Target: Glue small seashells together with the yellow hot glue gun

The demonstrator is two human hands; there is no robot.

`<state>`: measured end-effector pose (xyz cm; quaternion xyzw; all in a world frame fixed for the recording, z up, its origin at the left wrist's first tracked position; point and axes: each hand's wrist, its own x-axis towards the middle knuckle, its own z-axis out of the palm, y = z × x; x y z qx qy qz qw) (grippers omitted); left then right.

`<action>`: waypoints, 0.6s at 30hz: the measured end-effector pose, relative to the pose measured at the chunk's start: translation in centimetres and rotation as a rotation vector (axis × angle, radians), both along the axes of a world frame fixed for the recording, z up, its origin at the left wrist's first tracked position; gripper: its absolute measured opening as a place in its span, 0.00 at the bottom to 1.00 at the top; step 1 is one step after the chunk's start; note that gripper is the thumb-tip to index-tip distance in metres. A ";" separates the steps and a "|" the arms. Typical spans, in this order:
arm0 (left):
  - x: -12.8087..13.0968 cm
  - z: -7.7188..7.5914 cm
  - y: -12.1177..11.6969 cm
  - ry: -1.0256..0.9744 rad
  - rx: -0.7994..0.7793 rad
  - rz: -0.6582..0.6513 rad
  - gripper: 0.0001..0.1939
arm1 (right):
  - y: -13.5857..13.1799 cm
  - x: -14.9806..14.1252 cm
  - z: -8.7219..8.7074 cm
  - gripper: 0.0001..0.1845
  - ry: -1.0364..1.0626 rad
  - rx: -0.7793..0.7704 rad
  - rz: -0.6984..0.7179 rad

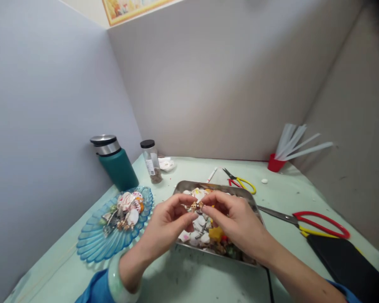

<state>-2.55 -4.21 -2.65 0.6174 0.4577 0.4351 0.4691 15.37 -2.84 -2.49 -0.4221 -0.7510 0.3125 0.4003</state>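
Note:
Over a metal tray (pixel 221 253), my left hand (pixel 169 219) and my right hand (pixel 236 219) meet, fingertips pinched close together. Between them are small tan-and-brown speckled trinkets (pixel 197 206), perhaps shells. I cannot tell whether this is one piece or two. Beneath my hands the tray holds a mix of white shell-like pieces (pixel 200 221), a yellow piece (pixel 216 233) and other small coloured bits, partly hidden by my right hand. A blue scalloped glass plate (pixel 93 242) on the left carries a heap of similar trinkets (pixel 126 212).
A teal bottle (pixel 118 168) and a black-lidded jar (pixel 152 164) stand at the back left. Small scissors (pixel 240 182) lie behind the tray, large red-and-yellow scissors (pixel 303 221) to its right. Nearby are a black flat object (pixel 347 265) and a red cup (pixel 275 163) of translucent sticks.

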 end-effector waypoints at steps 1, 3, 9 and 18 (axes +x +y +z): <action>0.2 -0.1 0.4 -0.024 -0.019 -0.004 0.14 | 0.2 0.1 -0.2 0.06 0.003 -0.008 -0.019; 0.5 -0.3 1.1 -0.094 -0.079 -0.017 0.15 | 0.7 0.3 -0.5 0.04 -0.016 -0.001 -0.051; 0.7 -1.0 2.3 -0.229 -0.195 -0.055 0.16 | 1.7 0.4 -1.4 0.06 -0.085 0.027 -0.074; 0.3 -2.6 2.5 -0.441 -0.410 -0.129 0.13 | 2.0 0.1 -2.2 0.09 -0.137 -0.022 -0.087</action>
